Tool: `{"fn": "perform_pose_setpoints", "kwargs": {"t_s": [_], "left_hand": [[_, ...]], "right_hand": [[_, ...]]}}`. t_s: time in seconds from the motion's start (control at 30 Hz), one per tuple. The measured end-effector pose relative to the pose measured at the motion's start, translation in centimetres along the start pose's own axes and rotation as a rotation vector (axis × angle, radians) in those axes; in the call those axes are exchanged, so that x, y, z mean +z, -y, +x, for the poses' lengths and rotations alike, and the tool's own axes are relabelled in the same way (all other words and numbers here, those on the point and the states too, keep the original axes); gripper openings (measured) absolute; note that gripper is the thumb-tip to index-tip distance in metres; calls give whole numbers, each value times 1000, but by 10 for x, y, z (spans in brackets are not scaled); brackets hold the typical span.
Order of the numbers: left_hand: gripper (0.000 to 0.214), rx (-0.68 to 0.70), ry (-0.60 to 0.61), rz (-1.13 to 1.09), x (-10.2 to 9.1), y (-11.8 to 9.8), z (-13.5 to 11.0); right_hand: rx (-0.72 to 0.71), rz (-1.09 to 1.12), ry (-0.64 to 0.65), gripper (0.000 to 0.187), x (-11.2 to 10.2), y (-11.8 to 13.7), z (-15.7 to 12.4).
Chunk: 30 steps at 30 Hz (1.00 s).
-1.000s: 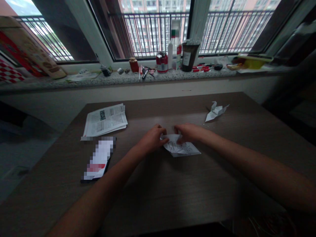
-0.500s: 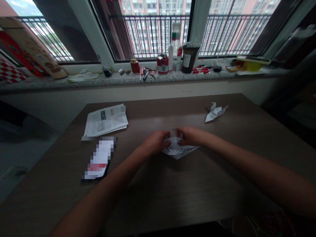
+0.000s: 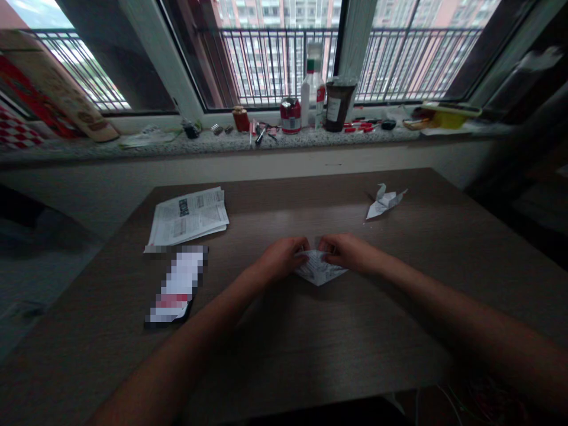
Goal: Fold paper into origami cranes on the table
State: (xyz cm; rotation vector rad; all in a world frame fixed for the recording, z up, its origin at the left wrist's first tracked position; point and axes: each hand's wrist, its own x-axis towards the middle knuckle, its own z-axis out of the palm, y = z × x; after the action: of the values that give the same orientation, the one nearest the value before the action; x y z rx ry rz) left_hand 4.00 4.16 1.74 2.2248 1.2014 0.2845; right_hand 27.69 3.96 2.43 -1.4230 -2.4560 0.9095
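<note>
Between my hands, at the middle of the table, is a folded piece of printed paper with its pointed corner toward me. My left hand pinches its left side, thumb on top and fingers curled at the far edge. On the right side, my right hand grips it the same way. The fingertips are partly hidden behind the paper. Farther off to the right stands a folded paper crane, apart from both hands.
A stack of folded newspaper lies at the table's back left, with a phone in front of it. Along the granite windowsill stand a red can, a clear bottle, a dark cup and assorted small items.
My right hand has shifted slightly along the paper, and less of the paper's right corner sticks out beneath it. My left hand keeps its grip nearly unmoved.
</note>
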Motion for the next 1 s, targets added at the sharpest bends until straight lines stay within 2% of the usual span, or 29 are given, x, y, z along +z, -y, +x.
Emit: {"fn": "perform_pose_setpoints", "kwargs": {"t_s": [0.2,0.37,0.53,0.77,1.0], "left_hand": [[22,82,7,-125,-2,11,-11],[26,112,82,-295,-8,16,-18],[26,163,90,-311,-7,18,-21],[22,157,49,-253,-3,17,-23],[24,178,33,-247,1,16,-29]], "right_hand": [[-121,181,-64,12,9,-14,-8],[-170,270,-82,12,13,-22,-12],[-180,332,-84,14,16,-23,-13],[-103,450,-49,30,18,-22,-17],[-138,521,-43,25,20,-23,-20]]}}
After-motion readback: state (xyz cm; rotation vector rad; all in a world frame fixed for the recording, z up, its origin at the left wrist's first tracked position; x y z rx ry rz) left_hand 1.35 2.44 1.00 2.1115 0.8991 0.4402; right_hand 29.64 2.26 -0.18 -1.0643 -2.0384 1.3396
